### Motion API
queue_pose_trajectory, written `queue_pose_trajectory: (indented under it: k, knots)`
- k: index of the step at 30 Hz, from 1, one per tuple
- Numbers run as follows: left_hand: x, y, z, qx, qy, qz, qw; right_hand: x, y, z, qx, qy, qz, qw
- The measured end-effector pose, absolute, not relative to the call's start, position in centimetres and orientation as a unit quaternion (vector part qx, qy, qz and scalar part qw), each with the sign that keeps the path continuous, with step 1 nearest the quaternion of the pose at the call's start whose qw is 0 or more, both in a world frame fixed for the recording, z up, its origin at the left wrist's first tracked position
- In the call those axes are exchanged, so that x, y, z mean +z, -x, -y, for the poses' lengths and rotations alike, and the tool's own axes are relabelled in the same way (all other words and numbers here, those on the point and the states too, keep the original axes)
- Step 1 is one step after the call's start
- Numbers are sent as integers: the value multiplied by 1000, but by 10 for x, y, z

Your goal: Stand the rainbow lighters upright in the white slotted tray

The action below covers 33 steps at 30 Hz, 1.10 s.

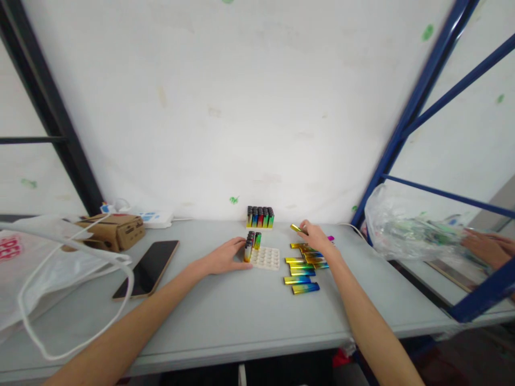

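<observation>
My left hand (227, 255) rests at the left end of a white tray (270, 258) with rows of round hollows. Its thumb lies at the front corner and its fingers curl behind, steadying the tray. Several lighters (248, 246) with black tops stand upright in the tray's left part, and a green one (257, 240) is beside them. My right hand (313, 236) pinches a shiny yellow lighter (296, 228) above the back of a loose pile. In that pile, several metallic yellow, green and blue lighters (302, 271) lie flat on the table, partly under my right hand and forearm.
A filled block of lighters (260, 217) stands near the wall. To the left are a phone (151, 268), a cardboard box (115, 231), a plastic bag (36, 262) and a white cable (131, 284). Beyond the blue frame (396, 139), another person's hands (488, 247) are near a clear bag (402, 230).
</observation>
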State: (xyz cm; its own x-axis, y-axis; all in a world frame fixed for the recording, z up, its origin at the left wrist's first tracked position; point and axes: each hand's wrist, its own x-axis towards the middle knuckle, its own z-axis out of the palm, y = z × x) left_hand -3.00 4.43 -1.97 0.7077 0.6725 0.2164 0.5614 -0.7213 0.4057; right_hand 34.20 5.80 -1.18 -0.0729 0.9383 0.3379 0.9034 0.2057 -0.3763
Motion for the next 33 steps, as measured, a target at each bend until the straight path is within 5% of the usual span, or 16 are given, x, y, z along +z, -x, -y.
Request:
queue_pose_trajectory:
  k: [8,19,24,33]
  knots:
    - [-22,30,-45,201,-908,-329,163,3,-270,-39,287,480,651,513]
    - [-20,29,-43,205,-906,-329,171,-5,-217,-14,525,359,624,454]
    - [-21,29,-43,206,-907,-325,174,-2,-207,-5,521,417,584,463]
    - [-24,31,-47,193,-912,-323,161,-16,-205,-12,272,523,651,478]
